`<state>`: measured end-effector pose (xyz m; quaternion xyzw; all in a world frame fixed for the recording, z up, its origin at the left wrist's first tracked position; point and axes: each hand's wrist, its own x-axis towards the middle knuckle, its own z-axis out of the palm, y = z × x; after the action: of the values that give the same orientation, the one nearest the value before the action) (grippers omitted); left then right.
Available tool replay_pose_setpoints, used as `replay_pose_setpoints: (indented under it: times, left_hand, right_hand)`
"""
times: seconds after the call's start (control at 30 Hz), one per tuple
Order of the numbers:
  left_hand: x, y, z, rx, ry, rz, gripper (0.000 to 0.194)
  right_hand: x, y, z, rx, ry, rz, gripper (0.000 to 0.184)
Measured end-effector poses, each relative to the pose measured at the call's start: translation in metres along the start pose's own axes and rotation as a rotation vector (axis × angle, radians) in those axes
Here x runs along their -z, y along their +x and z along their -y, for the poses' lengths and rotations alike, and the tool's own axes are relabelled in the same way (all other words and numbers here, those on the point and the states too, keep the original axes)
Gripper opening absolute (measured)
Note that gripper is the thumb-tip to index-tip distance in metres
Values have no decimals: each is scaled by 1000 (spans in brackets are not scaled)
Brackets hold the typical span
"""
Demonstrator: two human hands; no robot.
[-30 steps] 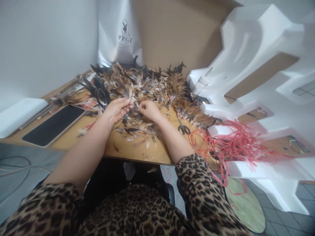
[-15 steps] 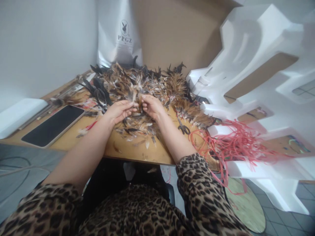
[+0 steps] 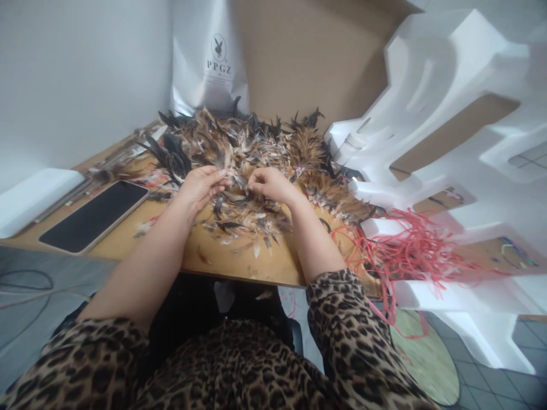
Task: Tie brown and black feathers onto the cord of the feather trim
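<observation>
My left hand [image 3: 201, 187] is closed in a pinch on pale-based feathers [image 3: 224, 160], whose tips point up and away from me. A short gap to its right, my right hand [image 3: 270, 183] has its fingers curled together; whether something small is between them is hidden. Both hands hover at the near side of a wide heap of brown and black feathers [image 3: 305, 145]. Loose small feathers [image 3: 256, 222] lie scattered below them on the yellow-brown table [image 3: 226, 259]. Beside my right forearm only a bit of the black scissors handle [image 3: 325, 225] shows.
A phone [image 3: 96, 216] lies at the left, near a white block [image 3: 36, 199]. Red ribbon strands [image 3: 410, 250] tangle over white foam pieces [image 3: 461, 296] on the right. Behind the heap stand a silver bag [image 3: 209, 85] and a brown board [image 3: 311, 62].
My right hand has moved right, away from my left hand, and its forearm now covers most of the scissors. My left hand has shifted slightly left, still pinching the feathers.
</observation>
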<state>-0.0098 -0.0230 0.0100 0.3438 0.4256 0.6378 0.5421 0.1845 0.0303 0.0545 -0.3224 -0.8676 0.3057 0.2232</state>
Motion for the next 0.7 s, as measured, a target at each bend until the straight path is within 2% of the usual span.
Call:
replay_pose_setpoints:
  times: [0.23, 0.5, 0.6, 0.7]
  left_hand:
    - [-5, -2, 5, -23, 89, 9, 16]
    - [-5, 0, 10, -33, 255, 56, 15]
    - [-5, 0, 11, -24, 249, 45, 14]
    - [-6, 2, 11, -15, 193, 4, 12]
  right_hand:
    - [-1, 0, -3, 47, -180, 66, 12]
    - [-3, 2, -5, 64, -290, -1, 12]
    - [-4, 3, -5, 58, -314, -68, 12]
    - [-4, 2, 0, 44, -303, -210, 12]
